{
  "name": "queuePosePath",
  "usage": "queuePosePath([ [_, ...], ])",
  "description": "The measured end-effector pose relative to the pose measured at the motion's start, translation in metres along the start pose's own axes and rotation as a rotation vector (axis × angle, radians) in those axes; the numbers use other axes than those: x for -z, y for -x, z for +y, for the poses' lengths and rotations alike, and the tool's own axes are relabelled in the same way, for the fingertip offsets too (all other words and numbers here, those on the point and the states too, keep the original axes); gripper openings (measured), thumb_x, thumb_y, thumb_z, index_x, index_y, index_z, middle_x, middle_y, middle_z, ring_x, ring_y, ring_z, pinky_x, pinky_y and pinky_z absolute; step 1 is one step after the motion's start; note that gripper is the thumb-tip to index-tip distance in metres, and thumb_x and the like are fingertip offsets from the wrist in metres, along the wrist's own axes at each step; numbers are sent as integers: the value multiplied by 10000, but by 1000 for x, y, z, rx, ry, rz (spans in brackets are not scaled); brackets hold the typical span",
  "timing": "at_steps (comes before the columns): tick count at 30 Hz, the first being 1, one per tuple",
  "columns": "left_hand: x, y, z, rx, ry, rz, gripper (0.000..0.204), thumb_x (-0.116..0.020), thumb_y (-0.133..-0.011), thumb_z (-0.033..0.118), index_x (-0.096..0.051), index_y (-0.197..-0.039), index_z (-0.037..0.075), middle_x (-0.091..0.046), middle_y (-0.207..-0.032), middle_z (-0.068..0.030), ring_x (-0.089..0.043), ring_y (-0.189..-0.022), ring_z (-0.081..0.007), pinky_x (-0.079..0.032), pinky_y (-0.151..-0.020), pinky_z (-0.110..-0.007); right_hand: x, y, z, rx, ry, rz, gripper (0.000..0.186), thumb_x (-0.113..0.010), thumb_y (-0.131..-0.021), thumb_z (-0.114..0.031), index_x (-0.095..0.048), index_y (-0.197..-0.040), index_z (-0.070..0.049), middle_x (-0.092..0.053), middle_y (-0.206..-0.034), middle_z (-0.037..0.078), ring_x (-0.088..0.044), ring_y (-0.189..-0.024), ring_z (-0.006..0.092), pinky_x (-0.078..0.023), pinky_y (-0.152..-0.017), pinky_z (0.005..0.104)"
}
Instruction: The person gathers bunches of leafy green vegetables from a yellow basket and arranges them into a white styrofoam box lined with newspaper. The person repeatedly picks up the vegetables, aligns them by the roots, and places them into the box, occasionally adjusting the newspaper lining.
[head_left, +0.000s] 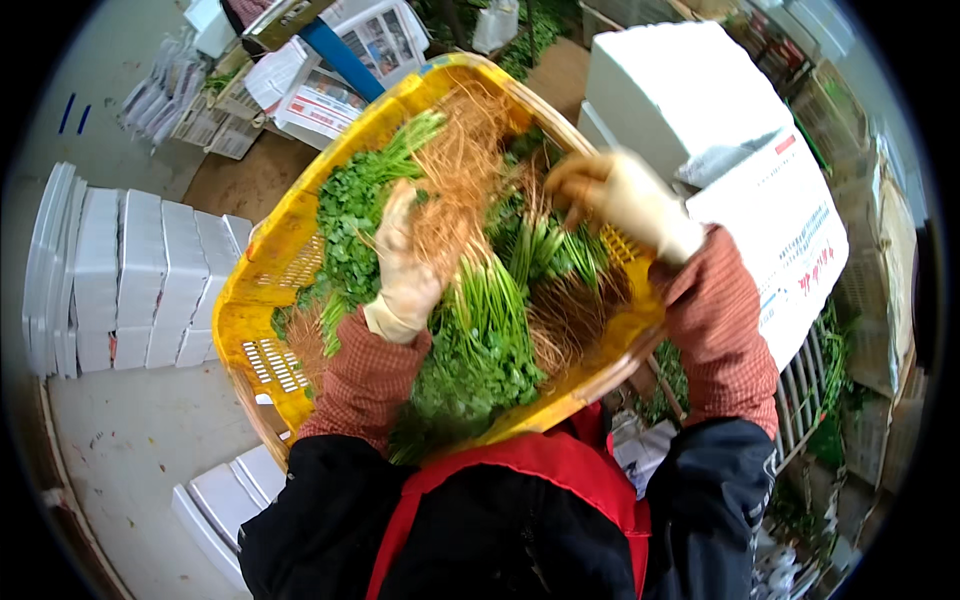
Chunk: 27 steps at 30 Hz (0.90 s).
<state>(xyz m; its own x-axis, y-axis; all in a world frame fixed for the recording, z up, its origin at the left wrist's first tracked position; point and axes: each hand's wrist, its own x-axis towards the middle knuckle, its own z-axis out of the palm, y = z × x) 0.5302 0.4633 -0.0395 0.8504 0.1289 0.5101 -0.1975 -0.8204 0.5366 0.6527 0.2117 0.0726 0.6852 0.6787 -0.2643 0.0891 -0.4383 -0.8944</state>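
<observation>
Those greens (480, 365) in your crate (238, 315) look light and bruisable, so grab the stems (490, 300) near the roots (458, 180); your left hand (405, 270) touches roots, your right hand (622, 195) is blurry, and I can't tell if either's fingers (578, 182) are gripping.

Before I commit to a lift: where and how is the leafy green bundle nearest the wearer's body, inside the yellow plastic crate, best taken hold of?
Take the leafy green bundle around its light-green stems, probably from above and the right: there it is narrower than at its spreading leaves, the stems lie exposed, and the cream-gloved left grip occupies the left.
</observation>
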Motion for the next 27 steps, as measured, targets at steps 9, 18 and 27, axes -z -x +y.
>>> queuePosePath([
  [9, 12, -45, 64, -89, 18, -54, 485, -744, -725, 332, -570, -998, -28, -621, -964, -181, -587, -983, -322, -365, -1016, -500, -82, -153, 95, -22, -588, 372, 793, -559, -871, -517, -262, -1416, -25, -414, -1374, 164, -465, -1199, 279, -415, -967, 404],
  [18, 8, -47, 67, -99, 76, -64, 475, -711, -575, 86, -536, -1003, -25, -526, -985, -164, -501, -1023, -353, -325, -1035, -511, -85, -197, 65, 151, -1174, 3, 518, -548, -918, -355, -421, -1287, -15, -576, -1149, 147, -602, -982, 233, -525, -800, 326],
  [27, 8, -48, 71, -101, 29, 13, 359, -688, -611, 108, -552, -915, -25, -494, -1093, -189, -468, -1083, -348, -325, -1010, -535, -82, -226, 55, -62, -1311, -114, 451, -561, -917, -312, -470, -1242, -12, -604, -1089, 141, -624, -915, 222, -540, -765, 314],
])
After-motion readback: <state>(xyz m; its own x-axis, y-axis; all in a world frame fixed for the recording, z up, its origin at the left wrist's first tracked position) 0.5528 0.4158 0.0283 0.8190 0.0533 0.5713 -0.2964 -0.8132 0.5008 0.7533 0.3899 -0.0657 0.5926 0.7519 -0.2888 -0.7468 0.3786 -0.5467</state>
